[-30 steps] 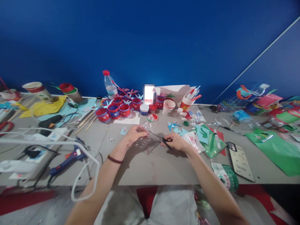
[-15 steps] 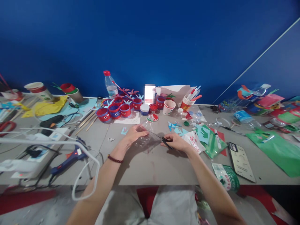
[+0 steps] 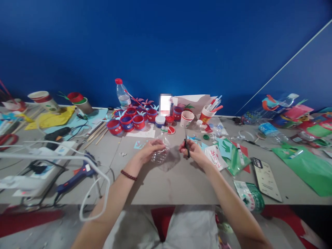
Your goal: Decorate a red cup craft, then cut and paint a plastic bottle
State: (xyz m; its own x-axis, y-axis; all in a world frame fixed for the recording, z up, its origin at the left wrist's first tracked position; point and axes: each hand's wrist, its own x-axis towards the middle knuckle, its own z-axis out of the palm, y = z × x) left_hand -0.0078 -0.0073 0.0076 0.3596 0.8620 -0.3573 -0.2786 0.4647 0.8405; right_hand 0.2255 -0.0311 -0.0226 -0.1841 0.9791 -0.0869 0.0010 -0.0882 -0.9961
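A clear plastic bottle (image 3: 160,155) stands slightly tilted near the middle of the table, its neck toward the wall. My left hand (image 3: 151,151) is closed around its left side. To the right of the bottle, my right hand (image 3: 193,153) grips black-handled scissors (image 3: 187,149), whose blades point away from me, apart from the bottle. A white printed packet (image 3: 215,157) lies just right of that hand. Behind it are blue paper cutouts (image 3: 197,140) and a green bottle cap (image 3: 206,137).
Red-and-purple paper rings (image 3: 127,123), a paper cup (image 3: 186,119) and a cup of pens (image 3: 206,114) line the back. A hot glue gun (image 3: 75,178) and power strip (image 3: 49,169) with a looping white cable lie left. A phone (image 3: 266,180) lies right, beside green sheets (image 3: 303,166).
The scissors have come away from the bottle and swung from pointing left to pointing toward the wall. The bottle has turned more upright in my left hand.
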